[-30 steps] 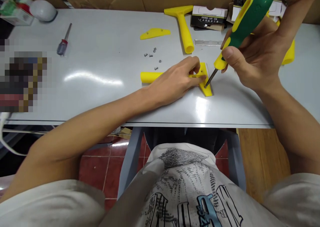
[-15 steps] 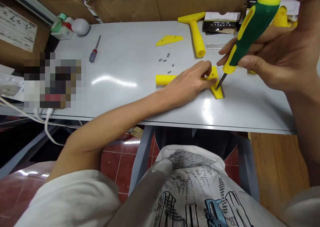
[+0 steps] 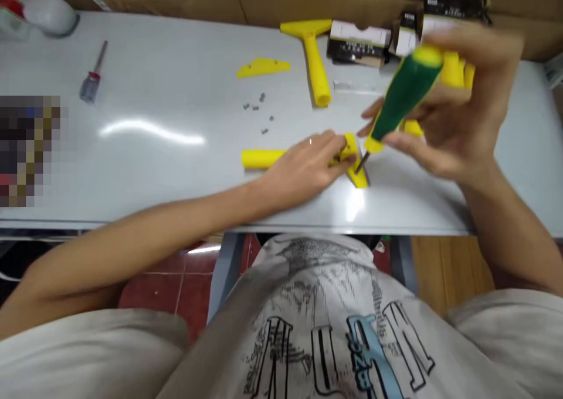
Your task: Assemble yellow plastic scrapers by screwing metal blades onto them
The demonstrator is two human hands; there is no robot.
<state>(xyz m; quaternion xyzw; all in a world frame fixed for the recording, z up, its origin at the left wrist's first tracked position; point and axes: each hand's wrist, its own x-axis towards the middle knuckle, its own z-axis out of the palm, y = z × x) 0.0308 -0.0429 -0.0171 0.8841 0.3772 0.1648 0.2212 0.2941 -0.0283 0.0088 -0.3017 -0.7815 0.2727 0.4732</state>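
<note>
My left hand (image 3: 303,170) is closed around a yellow plastic scraper (image 3: 263,159) lying on the table, its fingers pressing near the T-shaped head. A blade edge shows along the head's far right side. My right hand (image 3: 466,117), slightly blurred, grips a green and yellow screwdriver (image 3: 407,97) by its handle. The screwdriver slants down to the left, its tip at the lower part of the scraper head. Any screw under the tip is too small to make out. Several small loose screws (image 3: 255,108) lie beyond my left hand, below a yellow cover plate (image 3: 264,67).
Another yellow scraper (image 3: 316,64) lies at the back, beside black and white boxes (image 3: 359,41) and a thin metal blade (image 3: 354,87). A smaller screwdriver (image 3: 94,76) rests at the left. Cardboard (image 3: 176,0) lines the rear of the grey table (image 3: 167,100).
The camera view has shifted, so the table's things appear further left. The screwdriver tip stays at the scraper head, and my left hand keeps its hold.
</note>
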